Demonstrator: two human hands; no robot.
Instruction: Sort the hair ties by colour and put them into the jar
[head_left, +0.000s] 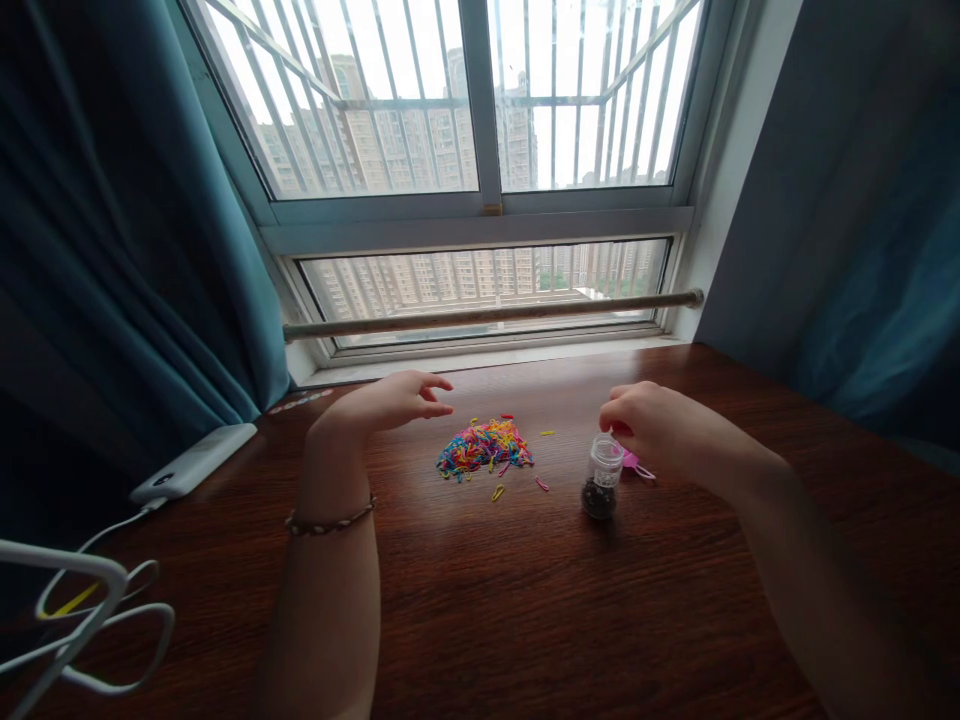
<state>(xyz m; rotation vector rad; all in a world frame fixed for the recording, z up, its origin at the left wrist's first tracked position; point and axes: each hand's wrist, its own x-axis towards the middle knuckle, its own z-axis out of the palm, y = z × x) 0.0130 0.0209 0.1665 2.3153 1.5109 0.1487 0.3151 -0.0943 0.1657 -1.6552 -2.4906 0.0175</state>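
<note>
A heap of small, brightly coloured elastic bands (486,446) lies on the brown wooden table. To its upper left hovers my left hand (409,397), thumb and fingers stretched apart, holding nothing. My right hand (637,412) is above the mouth of a small clear jar (603,466), fingers pressed together. Whatever is between them is hidden or too small to name. Small dark pieces (598,499) fill the lower part of the upright jar. Behind it, partly covered, is a pink object (631,461), perhaps the lid.
A few loose bands, including a yellow one (498,492) and a pink one (541,484), lie around the heap. At left are a white power bank (196,462) and a looped white cable (112,690). The window rail (495,317) runs along the table's far side.
</note>
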